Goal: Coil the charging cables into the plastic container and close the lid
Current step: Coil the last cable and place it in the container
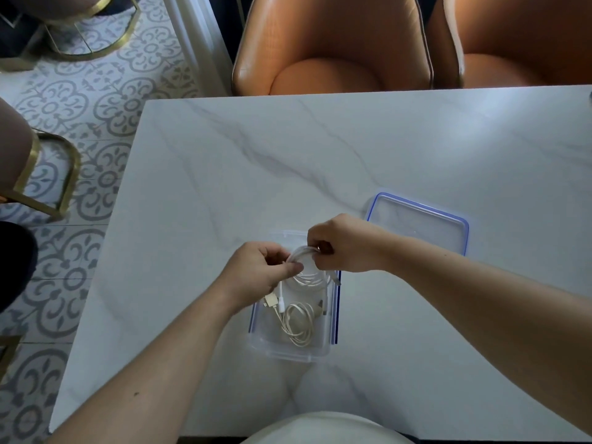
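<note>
White, blue and orange on your marble table

Your table [320,149] was white marble with grey veins; the clear container [290,352] and its lid [416,219] had blue edging. The coiled cable [304,277] you held was white, the cable [299,325] inside cream. The chairs [333,43] were orange leather; the floor tiles [96,100] white with grey floral scrolls.

Single head view, looking forward-down, close over table [352,149] near edge.
</note>
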